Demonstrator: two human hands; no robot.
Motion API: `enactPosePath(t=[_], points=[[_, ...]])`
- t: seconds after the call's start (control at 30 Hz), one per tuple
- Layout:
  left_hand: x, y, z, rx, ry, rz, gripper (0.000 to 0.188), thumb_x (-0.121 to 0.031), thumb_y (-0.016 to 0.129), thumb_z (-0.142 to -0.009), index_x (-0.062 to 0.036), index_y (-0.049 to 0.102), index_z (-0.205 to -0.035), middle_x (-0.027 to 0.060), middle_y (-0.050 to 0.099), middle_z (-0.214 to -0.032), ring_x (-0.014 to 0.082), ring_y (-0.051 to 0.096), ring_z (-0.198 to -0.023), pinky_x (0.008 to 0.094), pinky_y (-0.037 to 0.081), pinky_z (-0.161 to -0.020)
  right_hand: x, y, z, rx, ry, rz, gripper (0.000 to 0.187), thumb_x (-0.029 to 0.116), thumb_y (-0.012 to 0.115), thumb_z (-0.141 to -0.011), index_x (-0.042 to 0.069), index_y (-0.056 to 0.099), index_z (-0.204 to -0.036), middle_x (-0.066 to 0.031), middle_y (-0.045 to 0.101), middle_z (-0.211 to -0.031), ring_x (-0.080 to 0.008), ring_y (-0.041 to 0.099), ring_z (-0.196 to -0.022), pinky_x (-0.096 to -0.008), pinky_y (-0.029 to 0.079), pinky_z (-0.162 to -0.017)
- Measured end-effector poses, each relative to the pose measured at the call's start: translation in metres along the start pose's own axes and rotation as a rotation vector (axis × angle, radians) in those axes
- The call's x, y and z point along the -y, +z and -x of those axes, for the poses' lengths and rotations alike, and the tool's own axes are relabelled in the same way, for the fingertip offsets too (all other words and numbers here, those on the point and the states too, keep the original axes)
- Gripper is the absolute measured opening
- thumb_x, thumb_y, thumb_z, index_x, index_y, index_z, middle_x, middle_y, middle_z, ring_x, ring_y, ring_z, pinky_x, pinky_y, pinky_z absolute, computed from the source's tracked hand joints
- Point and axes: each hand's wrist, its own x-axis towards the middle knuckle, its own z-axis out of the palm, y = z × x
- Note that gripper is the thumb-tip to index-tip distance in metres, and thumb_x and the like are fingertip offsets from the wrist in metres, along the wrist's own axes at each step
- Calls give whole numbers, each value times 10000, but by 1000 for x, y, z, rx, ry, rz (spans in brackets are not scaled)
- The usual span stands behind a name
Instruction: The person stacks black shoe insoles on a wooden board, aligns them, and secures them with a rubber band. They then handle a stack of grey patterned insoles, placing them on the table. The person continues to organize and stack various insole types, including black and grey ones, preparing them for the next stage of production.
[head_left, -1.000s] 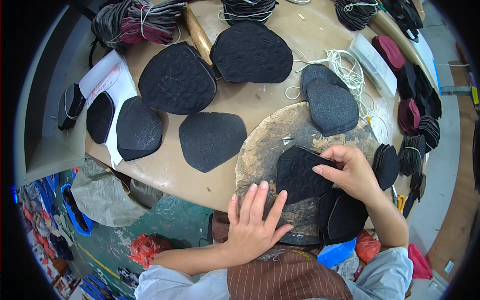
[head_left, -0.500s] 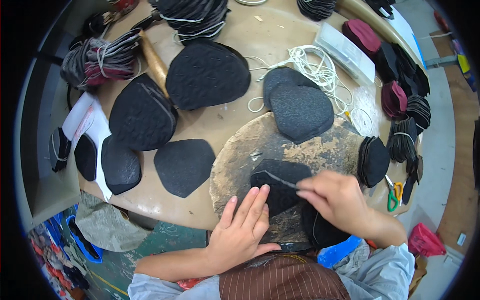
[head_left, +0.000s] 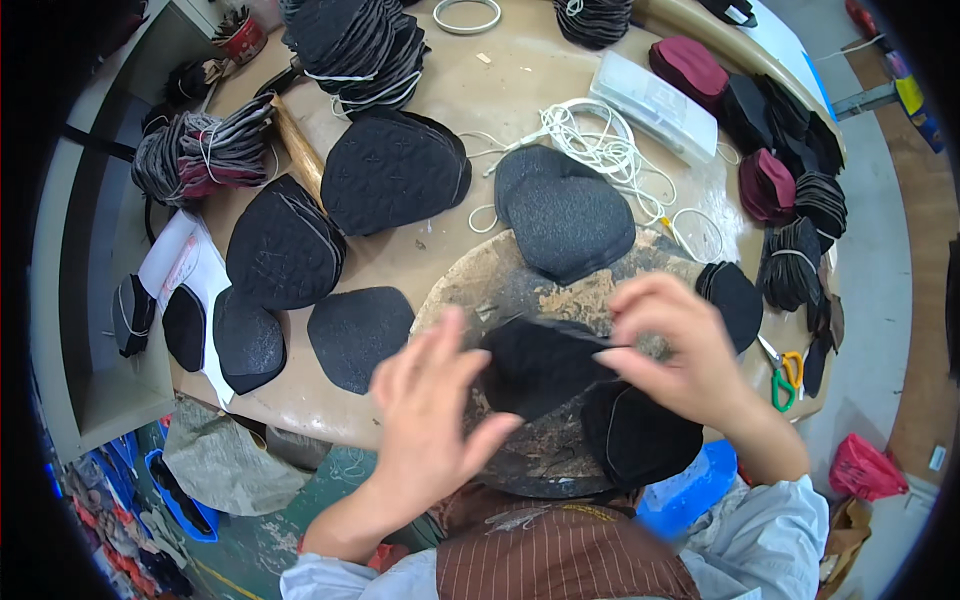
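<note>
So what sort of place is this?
Likely a workshop where cloth pieces are cut or sewn, judging by the tied bundle of grey and maroon pieces, the scissors, and the round wooden block.

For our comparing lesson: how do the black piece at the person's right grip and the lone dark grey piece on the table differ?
The black piece is pinched by the right grip over the round wooden block; the dark grey piece lies on the table. The black piece looks darker than the dark grey piece. Both are broad.
</note>
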Motion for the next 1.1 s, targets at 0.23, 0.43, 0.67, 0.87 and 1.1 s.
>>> enactPosePath(t=[0.23, 0.43, 0.67, 0.87, 1.1], points=[[-26, 15, 31, 145, -9, 32, 613, -374, 668, -818, -94, 490, -1334, 149, 394, -1448, 293, 377, -1332, 492, 168, -1091, 22, -49, 78, 80, 650, -543, 323, -29, 748, -750, 23, 562, -1009, 19, 583, -860, -15, 567, -774, -164, 457, -654], [-33, 30, 39, 187, -117, -187, 725, -372, 674, -795, -42, 412, -1385, 163, 319, -1489, 362, 272, -1377, 544, 124, -1097, -41, -76, 88, -281, 346, 461, 388, 77, 761, -713, 5, 612, -1064, -104, 590, -947, -201, 574, -827, -306, 470, -752], [-26, 36, 51, 211, -63, -149, 815, -368, 683, -788, -15, 319, -1427, 243, 229, -1502, 427, 204, -1388, 582, 113, -1096, -49, -86, 85, -252, 500, 579, 534, 113, 780, -698, -24, 545, -1157, -146, 523, -1010, -294, 522, -983, -352, 427, -859], [-32, 41, 71, 116, -170, -12, 830, -318, 737, -762, -58, 324, -1434, 399, -1, -1461, 545, 72, -1367, 618, 143, -1068, -32, -82, 79, -322, 502, 683, 398, 51, 754, -714, -9, 522, -1032, -154, 604, -897, -337, 603, -842, -357, 473, -746], [-31, 45, 76, 89, -206, -10, 683, -405, 676, -810, -216, 417, -1412, 382, 102, -1448, 518, 164, -1346, 622, 185, -1051, 26, -39, 5, 204, 368, -259, 126, 49, 653, -840, -41, 628, -926, -25, 626, -807, -80, 561, -739, -237, 460, -675]])
